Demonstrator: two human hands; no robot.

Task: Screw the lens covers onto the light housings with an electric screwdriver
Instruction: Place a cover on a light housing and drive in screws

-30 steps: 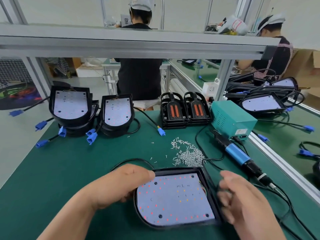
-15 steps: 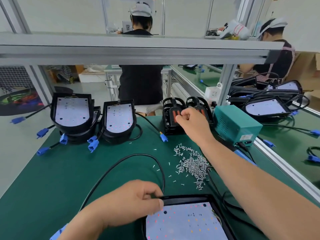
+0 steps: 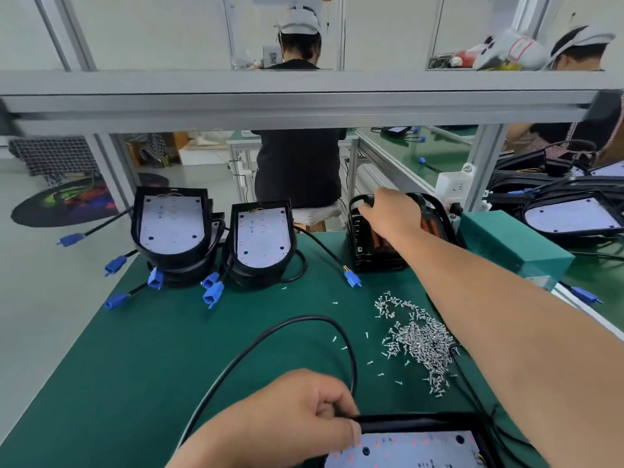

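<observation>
The fingers and thumb of our left hand (image 3: pixel 297 420) pinch the black rim of the light housing (image 3: pixel 422 423) at the near edge of the green table (image 3: pixel 135 366). The fingers of our right hand (image 3: pixel 388 214) curl over the top of the stacked lens covers (image 3: pixel 371 255) at the far edge, beyond the loose screws (image 3: pixel 418 342).
</observation>
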